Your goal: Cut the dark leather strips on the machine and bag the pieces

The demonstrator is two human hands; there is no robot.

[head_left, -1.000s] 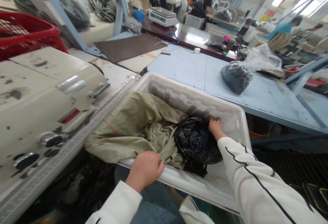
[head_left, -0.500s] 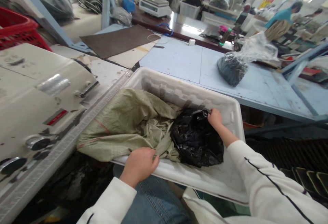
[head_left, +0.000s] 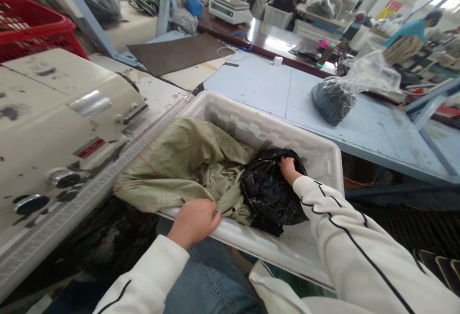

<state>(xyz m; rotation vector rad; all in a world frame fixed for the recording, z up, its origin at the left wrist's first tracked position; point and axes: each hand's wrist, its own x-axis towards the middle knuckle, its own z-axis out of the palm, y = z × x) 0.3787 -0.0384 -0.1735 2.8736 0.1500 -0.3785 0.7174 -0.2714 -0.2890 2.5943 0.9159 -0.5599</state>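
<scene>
A white plastic bin (head_left: 309,149) stands in front of me, tilted across the view. On its left side lies a crumpled green woven sack (head_left: 179,156), hanging over the near rim. A black plastic bag (head_left: 266,194) fills the middle of the bin, beside the sack. My left hand (head_left: 196,219) is closed on the near rim, with the sack's edge at its fingertips. Reaching into the mouth of the black bag, my right hand (head_left: 288,168) has bent fingers; what they hold, if anything, is hidden.
At the left stands a beige machine (head_left: 53,108), with a red basket (head_left: 39,31) behind it. Beyond the bin, a light blue table (head_left: 258,84) bears a clear bag with dark contents (head_left: 332,101). A scale (head_left: 230,8) and people are farther back.
My right hand has moved left, from the black bag's right edge into its mouth. The bag's shape has shifted. My left hand stays at the rim.
</scene>
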